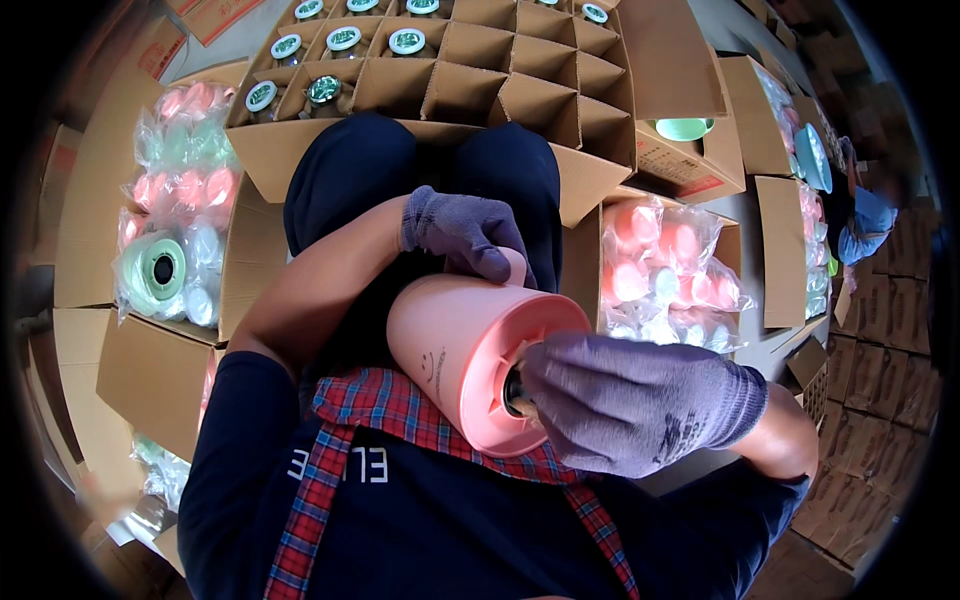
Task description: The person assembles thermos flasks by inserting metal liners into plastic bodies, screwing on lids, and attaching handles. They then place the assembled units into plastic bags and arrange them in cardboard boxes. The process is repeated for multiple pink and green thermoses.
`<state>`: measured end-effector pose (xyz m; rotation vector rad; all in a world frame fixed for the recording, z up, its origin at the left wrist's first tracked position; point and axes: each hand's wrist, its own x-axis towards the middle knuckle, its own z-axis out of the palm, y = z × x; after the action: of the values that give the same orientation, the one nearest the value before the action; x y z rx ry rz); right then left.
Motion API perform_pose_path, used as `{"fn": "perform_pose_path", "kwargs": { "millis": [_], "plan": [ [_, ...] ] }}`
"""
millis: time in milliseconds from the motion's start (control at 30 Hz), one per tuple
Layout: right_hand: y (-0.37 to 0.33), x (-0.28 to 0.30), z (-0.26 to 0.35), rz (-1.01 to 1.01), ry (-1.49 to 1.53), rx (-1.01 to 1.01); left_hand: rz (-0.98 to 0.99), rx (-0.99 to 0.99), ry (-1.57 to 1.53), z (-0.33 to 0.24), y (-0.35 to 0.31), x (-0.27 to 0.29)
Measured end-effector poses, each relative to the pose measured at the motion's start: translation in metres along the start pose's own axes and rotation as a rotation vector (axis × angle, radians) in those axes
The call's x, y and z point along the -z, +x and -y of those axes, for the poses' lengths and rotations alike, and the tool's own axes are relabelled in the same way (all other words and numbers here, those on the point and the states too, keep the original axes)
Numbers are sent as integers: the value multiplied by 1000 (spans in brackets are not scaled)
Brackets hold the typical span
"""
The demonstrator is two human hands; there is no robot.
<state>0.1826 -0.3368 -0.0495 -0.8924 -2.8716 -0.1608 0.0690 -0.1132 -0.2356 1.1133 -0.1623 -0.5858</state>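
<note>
A pink plastic jug (440,325) with a small printed smiling face lies tilted across my lap, its ribbed end turned to the right. My left hand (465,232), in a purple-grey glove, grips the loop handle (512,266) on its far side. In the middle of the ribbed end sits a round black part (513,390). My right hand (640,405), gloved alike, has its fingers bunched together at that part. The fingers cover most of it, and whatever lies between them is hidden.
Beyond my knees stands a divided carton (400,128) with several glass jars (344,40) under green-and-white lids. Open boxes hold bagged pink, green and clear pieces at left (190,190) and right (665,250). Brown cartons (870,390) are stacked far right, near another person (868,220).
</note>
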Motion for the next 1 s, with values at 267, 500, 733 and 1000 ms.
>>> {"fn": "perform_pose_path", "kwargs": {
  "millis": [267, 500, 733, 1000],
  "plan": [
    [-29, -68, 19, -302, 329, -736, -971, -354, 795, 16, -54, -90],
    [-37, -68, -12, -431, 360, -759, -1140, -261, 857, 8, -59, -114],
    [-71, -28, -81, -982, 267, -1519, -1422, -415, -23, 29, -100, -103],
    [-143, -241, -216, 430, -26, -1415, -1273, -281, 1697, 32, -123, -127]
  ]
}}
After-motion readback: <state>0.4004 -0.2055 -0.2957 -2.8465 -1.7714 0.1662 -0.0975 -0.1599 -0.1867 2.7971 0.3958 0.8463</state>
